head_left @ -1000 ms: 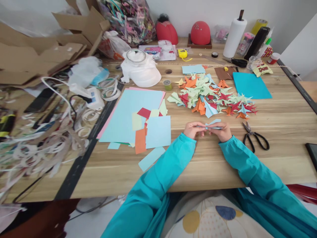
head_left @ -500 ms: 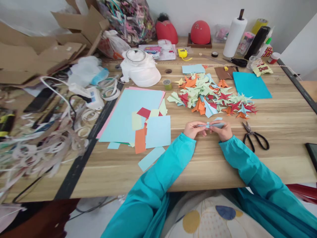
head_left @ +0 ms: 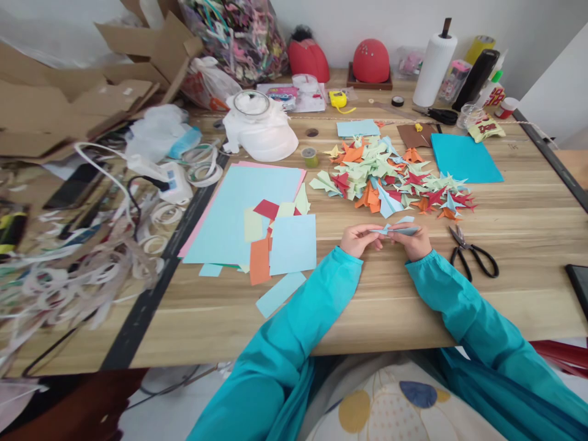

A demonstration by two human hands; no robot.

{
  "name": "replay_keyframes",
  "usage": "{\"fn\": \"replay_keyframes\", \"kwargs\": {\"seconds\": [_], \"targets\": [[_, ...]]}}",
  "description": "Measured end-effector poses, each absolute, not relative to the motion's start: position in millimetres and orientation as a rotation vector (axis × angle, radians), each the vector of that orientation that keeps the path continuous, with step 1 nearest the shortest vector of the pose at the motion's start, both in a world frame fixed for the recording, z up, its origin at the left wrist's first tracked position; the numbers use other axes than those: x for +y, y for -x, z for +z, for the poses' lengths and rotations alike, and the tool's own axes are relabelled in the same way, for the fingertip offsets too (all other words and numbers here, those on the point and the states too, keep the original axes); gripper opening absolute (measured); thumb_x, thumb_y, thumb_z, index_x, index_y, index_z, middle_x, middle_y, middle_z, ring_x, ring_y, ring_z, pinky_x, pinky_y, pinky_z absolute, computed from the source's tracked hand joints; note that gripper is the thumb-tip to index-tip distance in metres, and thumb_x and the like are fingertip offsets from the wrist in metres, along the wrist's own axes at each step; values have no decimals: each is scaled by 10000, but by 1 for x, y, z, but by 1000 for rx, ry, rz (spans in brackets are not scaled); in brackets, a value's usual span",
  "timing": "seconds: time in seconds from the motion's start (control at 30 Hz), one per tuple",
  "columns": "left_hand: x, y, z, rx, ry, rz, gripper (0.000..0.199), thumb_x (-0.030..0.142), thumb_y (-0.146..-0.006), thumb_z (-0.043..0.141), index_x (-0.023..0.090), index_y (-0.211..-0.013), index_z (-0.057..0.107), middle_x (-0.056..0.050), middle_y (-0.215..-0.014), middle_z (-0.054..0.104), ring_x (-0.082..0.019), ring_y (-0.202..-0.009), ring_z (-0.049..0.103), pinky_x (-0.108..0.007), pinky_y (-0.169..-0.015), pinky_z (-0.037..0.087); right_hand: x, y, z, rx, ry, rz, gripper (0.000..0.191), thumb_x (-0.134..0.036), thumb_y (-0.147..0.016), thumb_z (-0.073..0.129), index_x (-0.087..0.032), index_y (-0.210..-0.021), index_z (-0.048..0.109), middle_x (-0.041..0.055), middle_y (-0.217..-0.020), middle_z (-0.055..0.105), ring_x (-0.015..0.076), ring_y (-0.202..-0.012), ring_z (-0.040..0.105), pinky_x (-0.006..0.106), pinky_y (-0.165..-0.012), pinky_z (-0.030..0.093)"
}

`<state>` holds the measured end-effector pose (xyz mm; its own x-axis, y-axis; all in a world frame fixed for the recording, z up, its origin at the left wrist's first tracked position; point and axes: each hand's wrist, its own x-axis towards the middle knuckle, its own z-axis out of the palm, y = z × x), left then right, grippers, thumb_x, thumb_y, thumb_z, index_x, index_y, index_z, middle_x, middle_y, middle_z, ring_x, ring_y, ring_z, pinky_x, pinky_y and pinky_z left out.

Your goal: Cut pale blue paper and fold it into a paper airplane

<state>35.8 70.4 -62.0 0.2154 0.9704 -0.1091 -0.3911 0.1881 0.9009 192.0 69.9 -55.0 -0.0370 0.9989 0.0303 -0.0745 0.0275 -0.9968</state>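
Between my two hands is a small light blue folded paper piece, pinched from both sides just above the table. My left hand grips its left end between thumb and fingers. On the other side my right hand is closed on the broader right part, whose folds are partly hidden by the fingers. A heap of folded paper figures in pale green, orange, red and blue lies just beyond my hands. Black-handled pliers rest to the right of my right hand.
Left of my hands lie a square blue sheet, paper scraps and large light blue sheets. A turquoise square lies at the right. Farther back are a white paper roll, a tape measure and a red dome.
The blue paper has tilted slightly between my fingers, its narrow left part showing a little more. Both hands stay in nearly the same place.
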Motion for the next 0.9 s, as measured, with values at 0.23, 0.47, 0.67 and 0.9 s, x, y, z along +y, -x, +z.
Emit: {"fn": "replay_keyframes", "kwargs": {"seconds": [0.23,0.47,0.67,0.9], "targets": [[71,-35,-61,812,-846,1146,246,234,-528,735,113,-739,693,-62,-649,683,-157,-475,605,-302,-495,501,69,-192,-55,-1204,1120,1256,148,-273,-562,752,-194,-678,703,-8,-561,639,107,-452,543,250,-467,432],[71,-33,-58,834,-786,1101,242,213,-518,716,100,-731,691,-81,-653,686,-169,-476,605,-324,-506,493,70,-192,-57,-1212,1135,1264,144,-260,-563,755,-201,-686,707,-9,-561,642,102,-441,534,245,-456,426],[71,-34,-60,818,-773,1106,274,231,-526,708,97,-763,687,-89,-669,688,-175,-484,610,-323,-511,492,70,-192,-58,-1195,1125,1257,150,-266,-558,756,-197,-682,706,-5,-558,644,105,-433,531,246,-443,433],[71,-37,-63,862,-886,1171,322,311,-537,727,101,-777,678,-74,-638,678,-158,-465,595,-319,-491,498,71,-191,-58,-1161,1100,1272,169,-268,-530,767,-193,-669,706,-3,-562,647,101,-422,526,238,-424,432]]}}
